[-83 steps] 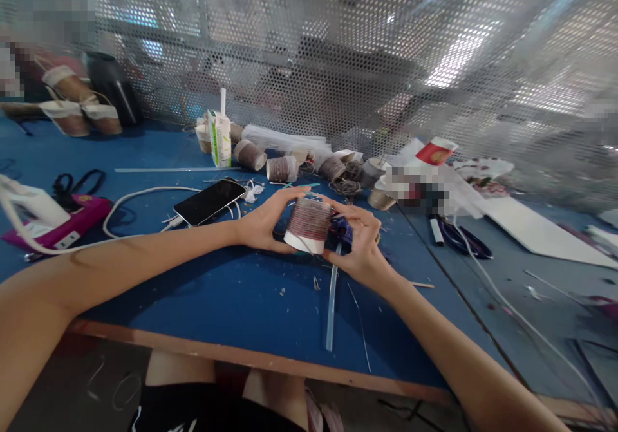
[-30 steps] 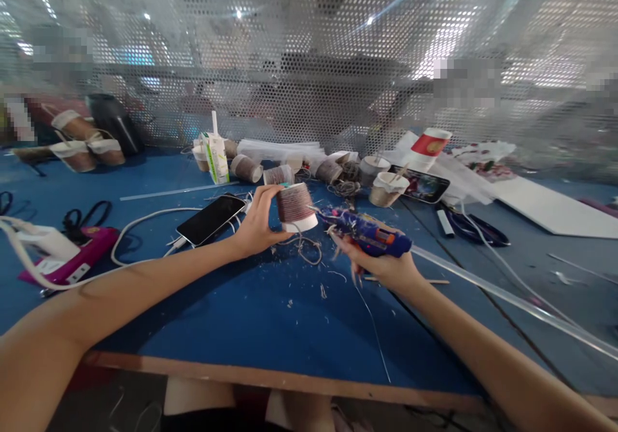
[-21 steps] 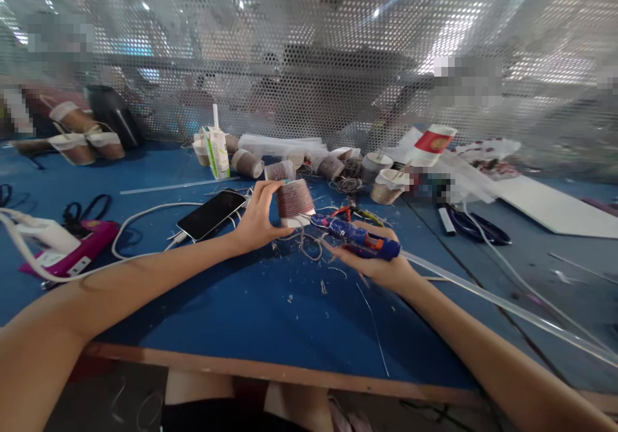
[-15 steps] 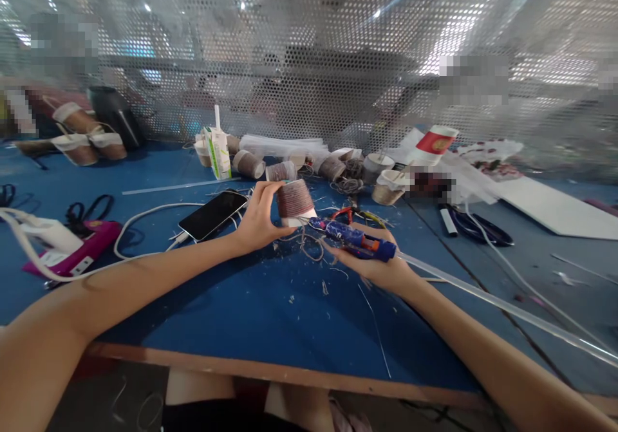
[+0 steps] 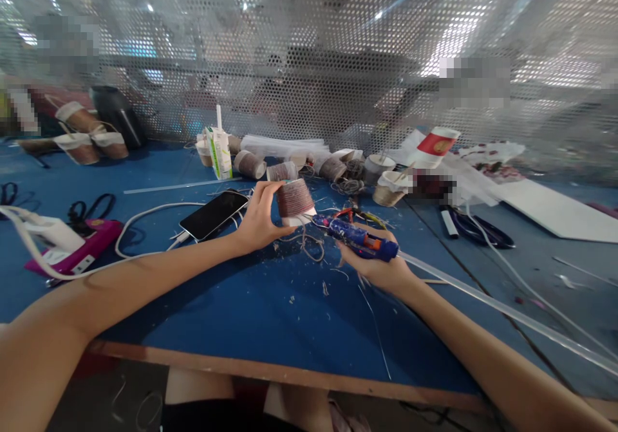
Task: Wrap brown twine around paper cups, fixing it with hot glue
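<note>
Left hand (image 5: 258, 221) grips one twine-wrapped cup (image 5: 294, 201); right hand (image 5: 374, 266) clasps one blue glue gun (image 5: 360, 239), nozzle at cup.

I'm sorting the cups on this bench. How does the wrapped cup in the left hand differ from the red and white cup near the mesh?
The wrapped cup is held off the table in the left hand, tilted; the red and white cup lies leaning among papers, untouched. The wrapped cup is covered in brownish cord with only a white band bare; the red and white cup has a smooth printed surface and looks taller. Both appear to be paper cups.
</note>
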### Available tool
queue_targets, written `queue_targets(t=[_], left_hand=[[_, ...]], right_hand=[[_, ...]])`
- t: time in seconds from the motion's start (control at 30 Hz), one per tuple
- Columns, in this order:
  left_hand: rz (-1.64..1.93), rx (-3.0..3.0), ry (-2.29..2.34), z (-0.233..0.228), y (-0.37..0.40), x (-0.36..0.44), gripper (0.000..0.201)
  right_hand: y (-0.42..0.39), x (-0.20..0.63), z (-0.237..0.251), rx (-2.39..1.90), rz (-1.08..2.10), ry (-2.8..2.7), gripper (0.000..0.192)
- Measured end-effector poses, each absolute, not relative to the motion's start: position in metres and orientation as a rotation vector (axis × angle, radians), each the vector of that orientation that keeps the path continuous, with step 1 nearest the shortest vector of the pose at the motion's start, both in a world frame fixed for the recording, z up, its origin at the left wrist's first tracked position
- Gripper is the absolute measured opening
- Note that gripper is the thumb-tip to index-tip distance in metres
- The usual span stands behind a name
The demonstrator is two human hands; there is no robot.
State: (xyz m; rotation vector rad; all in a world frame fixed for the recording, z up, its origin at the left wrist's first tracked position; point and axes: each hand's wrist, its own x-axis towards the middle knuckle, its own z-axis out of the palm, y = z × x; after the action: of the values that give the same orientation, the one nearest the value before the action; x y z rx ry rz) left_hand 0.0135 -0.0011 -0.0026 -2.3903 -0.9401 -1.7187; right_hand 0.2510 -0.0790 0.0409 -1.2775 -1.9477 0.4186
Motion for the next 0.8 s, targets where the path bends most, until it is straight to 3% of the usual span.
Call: queue_targets(t=[0.33, 0.6, 0.8], left_hand=[[-1.743, -2.351, -0.977, -0.002, -0.002, 0.013, 0.083], [-1.756, -2.314, -0.971, -0.002, -0.003, 0.014, 0.08], [-1.795, -2.365, -0.854, -0.004, -0.001, 0.011, 0.082]], right_hand=[[-0.076, 0.253, 0.043, -1.299, 0.504, -1.783, 0.02], [-0.07, 0.255, 0.039, -1.287, 0.478, -1.718, 0.027], [-0.061, 0.265, 0.045, -1.324, 0.282, -1.904, 0.019]])
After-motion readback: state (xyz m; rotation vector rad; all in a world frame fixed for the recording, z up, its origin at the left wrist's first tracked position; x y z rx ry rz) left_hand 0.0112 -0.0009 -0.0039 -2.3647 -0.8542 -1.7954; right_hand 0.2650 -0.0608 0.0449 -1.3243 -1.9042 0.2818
